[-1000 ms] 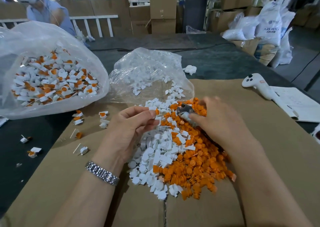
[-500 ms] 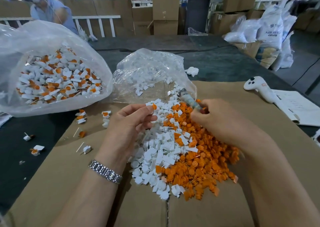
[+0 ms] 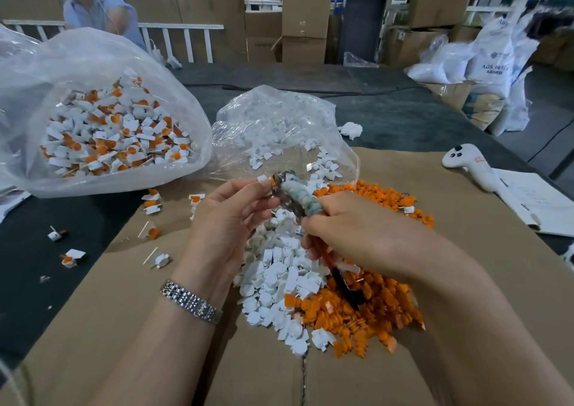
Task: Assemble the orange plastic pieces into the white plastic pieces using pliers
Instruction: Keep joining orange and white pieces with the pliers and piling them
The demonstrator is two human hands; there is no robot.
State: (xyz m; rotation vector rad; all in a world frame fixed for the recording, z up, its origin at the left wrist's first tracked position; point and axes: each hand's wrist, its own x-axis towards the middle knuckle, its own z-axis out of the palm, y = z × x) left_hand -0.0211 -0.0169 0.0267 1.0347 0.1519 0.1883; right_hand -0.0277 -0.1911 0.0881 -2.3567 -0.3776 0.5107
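Observation:
My left hand (image 3: 231, 219) pinches a small white piece with an orange piece (image 3: 269, 181) at its fingertips. My right hand (image 3: 357, 235) grips the pliers (image 3: 295, 197), whose tape-wrapped jaws close on that piece; the red and black handles stick out below the palm. Under both hands lies a heap of loose white pieces (image 3: 279, 275) beside a heap of orange pieces (image 3: 372, 309) on brown cardboard (image 3: 130, 328).
A big clear bag (image 3: 102, 132) of assembled white-and-orange pieces stands at the left. A smaller clear bag (image 3: 279, 132) of white pieces lies behind the heaps. A white controller (image 3: 469, 165) and papers (image 3: 540, 204) lie at the right. A person stands far left.
My right hand has lifted the pliers off the heap and swung the jaws left to the piece in my left hand, which has risen slightly.

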